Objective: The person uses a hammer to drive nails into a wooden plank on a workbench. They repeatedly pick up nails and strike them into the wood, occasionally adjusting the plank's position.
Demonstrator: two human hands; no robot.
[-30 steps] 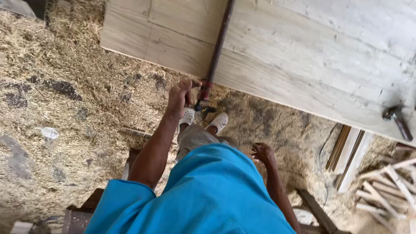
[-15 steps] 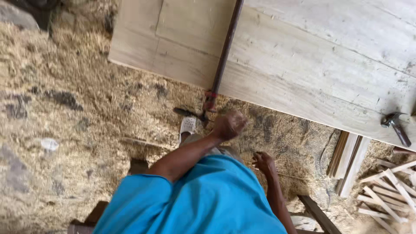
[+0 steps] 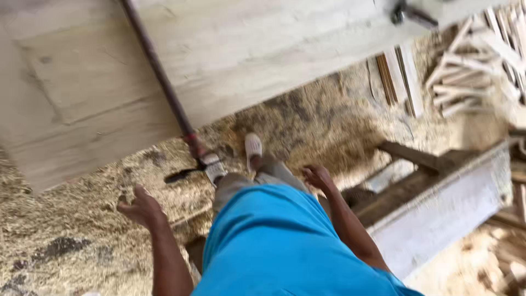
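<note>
Looking down past my blue shirt, I take the clamp as my landmark: a long, dark, rusty bar lying across the pale wood panel, with its red head and black crank handle hanging off the panel's near edge, just above the shavings on the floor. Its long axis runs diagonally, from the far upper left of the view down toward my feet, handle end pointing at me. I judge it heavy and rigid steel, rough with rust rather than slippery, not fragile; the crank is the natural place to grip for turning, and the bar near the head for lifting. My left hand hangs open and empty, fingers loosely spread, below and left of the handle, near but apart from it. My right hand is also empty, fingers loosely curled, well to the right of the head. A hammer lies on the panel far right of the bar, with loose wood strips beyond.
</note>
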